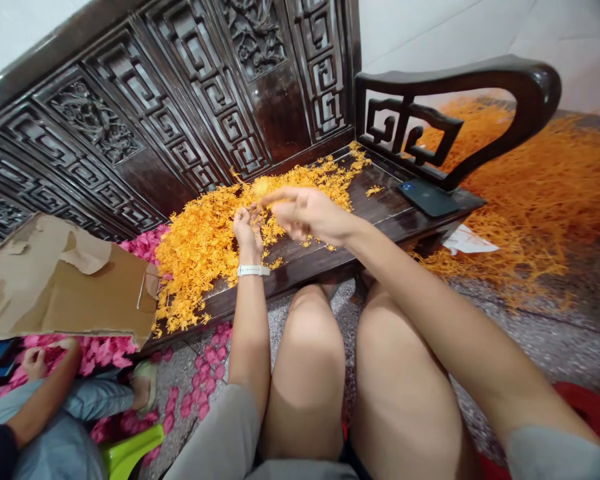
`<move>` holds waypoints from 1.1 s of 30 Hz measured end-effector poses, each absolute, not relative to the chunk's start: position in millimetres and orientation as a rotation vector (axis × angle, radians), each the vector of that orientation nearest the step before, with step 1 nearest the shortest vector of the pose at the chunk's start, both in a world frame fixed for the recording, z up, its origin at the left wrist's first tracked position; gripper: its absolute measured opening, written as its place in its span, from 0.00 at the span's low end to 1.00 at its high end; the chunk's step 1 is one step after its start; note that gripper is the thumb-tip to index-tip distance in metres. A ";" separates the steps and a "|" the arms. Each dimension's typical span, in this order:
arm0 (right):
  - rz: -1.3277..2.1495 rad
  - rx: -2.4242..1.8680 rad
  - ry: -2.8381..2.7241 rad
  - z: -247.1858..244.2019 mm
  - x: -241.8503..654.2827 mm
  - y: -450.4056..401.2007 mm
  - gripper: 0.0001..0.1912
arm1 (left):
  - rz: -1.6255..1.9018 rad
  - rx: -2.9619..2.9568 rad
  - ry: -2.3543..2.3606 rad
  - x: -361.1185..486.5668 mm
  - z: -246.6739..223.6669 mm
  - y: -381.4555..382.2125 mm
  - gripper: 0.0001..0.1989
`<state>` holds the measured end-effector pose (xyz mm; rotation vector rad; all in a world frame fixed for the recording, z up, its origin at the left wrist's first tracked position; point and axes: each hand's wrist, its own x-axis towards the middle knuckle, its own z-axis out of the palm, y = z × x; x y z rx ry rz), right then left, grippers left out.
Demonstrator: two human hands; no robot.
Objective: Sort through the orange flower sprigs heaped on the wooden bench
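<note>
My left hand (247,230) is raised over the bench, a white band on its wrist. Its fingers are pinched together; what they hold is too small to make out. Beside it, my right hand (313,215) has its index finger stretched toward the left fingertips, the others loosely bent apart, slightly blurred. A blurred yellow tuft (263,187) shows just beyond the fingertips; I cannot tell whether it is held. Around and behind both hands spreads a heap of small orange frilly plastic-looking flower pieces (195,233) on the dark wooden bench (380,217).
A phone (429,198) lies at the bench's right end, by the carved armrest (480,73). Orange strands (520,200) pile up beyond it. At left are a cardboard piece (100,293), pink petal-like pieces (205,373), a green stool (133,453) and another person's hand (35,363).
</note>
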<state>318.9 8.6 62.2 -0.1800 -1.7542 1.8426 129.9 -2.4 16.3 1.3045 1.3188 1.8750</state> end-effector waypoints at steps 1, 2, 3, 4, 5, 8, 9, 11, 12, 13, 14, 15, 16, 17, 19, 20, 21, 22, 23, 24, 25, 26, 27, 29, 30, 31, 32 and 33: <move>1.774 -0.390 -1.546 52.5 317.5 20.9 0.15 | 1.903 1.253 1.277 127.3 19.0 -3.9 0.11; 1.715 -0.582 -1.407 42.1 315.9 32.5 0.12 | 1.933 1.193 1.228 124.0 20.8 -5.5 0.12; 1.671 -0.742 -1.343 31.9 314.1 42.4 0.10 | 1.963 1.121 1.170 120.0 21.7 -7.0 0.12; 1.637 -0.862 -1.345 22.6 312.2 49.8 0.10 | 1.993 1.037 1.099 115.7 21.6 -8.5 0.12; 1.607 -0.937 -1.400 15.0 310.5 54.4 0.12 | 2.017 0.954 1.017 111.5 20.5 -9.9 0.12; 1.497 -0.926 -1.609 3.4 306.7 55.1 0.29 | 2.015 0.792 0.763 104.3 12.8 -13.3 0.14; 1.478 -0.893 -1.641 2.9 305.9 53.0 0.34 | 1.991 0.763 0.698 104.8 9.6 -14.1 0.15; 1.508 -0.828 -1.656 4.8 304.7 48.8 0.38 | 1.919 0.740 0.635 109.8 4.0 -14.7 0.16; 1.542 -0.793 -1.655 6.3 304.0 47.4 0.38 | 1.869 0.743 0.639 113.6 1.9 -14.6 0.15; 1.574 -0.752 -1.657 7.6 303.3 46.6 0.36 | 1.809 0.756 0.653 117.7 0.5 -14.1 0.15; 1.589 -0.705 -1.661 8.4 302.4 46.5 0.35 | 1.745 0.780 0.675 121.5 -0.2 -13.4 0.15; 1.587 -0.655 -1.668 8.8 301.6 47.0 0.32 | 1.683 0.811 0.706 124.5 -0.4 -12.5 0.14; 1.565 -0.609 -1.671 8.7 300.9 47.9 0.29 | 1.632 0.847 0.745 126.6 -0.1 -11.6 0.14; 1.529 -0.573 -1.670 8.3 300.3 49.1 0.26 | 1.599 0.881 0.789 127.5 0.5 -10.7 0.15; 1.439 -0.550 -1.657 7.6 300.2 51.3 0.22 | 1.593 0.929 0.895 126.2 2.0 -9.0 0.17; 1.396 -0.561 -1.643 7.8 300.6 52.1 0.22 | 1.607 0.941 0.947 124.2 2.6 -8.4 0.19; 1.363 -0.579 -1.622 8.3 301.4 52.5 0.23 | 1.625 0.946 0.988 121.8 2.7 -7.9 0.21; 1.344 -0.597 -1.591 9.4 302.4 52.6 0.24 | 1.645 0.947 1.016 119.1 2.4 -7.6 0.23; 1.340 -0.610 -1.552 10.7 303.5 52.5 0.25 | 1.664 0.946 1.028 116.4 1.6 -7.4 0.25; 1.345 -0.616 -1.506 12.1 304.7 52.6 0.26 | 1.679 0.943 1.029 114.0 0.3 -7.3 0.26; 1.355 -0.614 -1.455 13.4 306.0 52.9 0.26 | 1.689 0.936 1.022 112.1 -1.3 -7.3 0.27; 1.366 -0.607 -1.408 14.4 307.4 53.5 0.25 | 1.692 0.926 1.011 110.8 -3.3 -7.4 0.27; 1.373 -0.599 -1.367 15.1 309.0 54.7 0.25 | 1.689 0.914 0.997 110.1 -5.3 -7.5 0.26; 1.372 -0.584 -1.312 15.4 312.2 58.0 0.25 | 1.671 0.893 0.963 110.6 -8.9 -7.7 0.25; 1.365 -0.583 -1.302 15.2 313.8 59.8 0.25 | 1.664 0.892 0.947 111.8 -10.2 -7.7 0.23; 1.353 -0.590 -1.310 14.9 315.2 61.3 0.25 | 1.661 0.904 0.940 113.9 -11.1 -7.7 0.22; 1.340 -0.601 -1.338 14.9 316.1 62.3 0.25 | 1.656 0.931 0.948 116.7 -11.3 -7.6 0.20; 1.322 -0.614 -1.381 15.3 316.7 62.4 0.26 | 1.639 0.975 0.970 120.6 -11.0 -7.3 0.18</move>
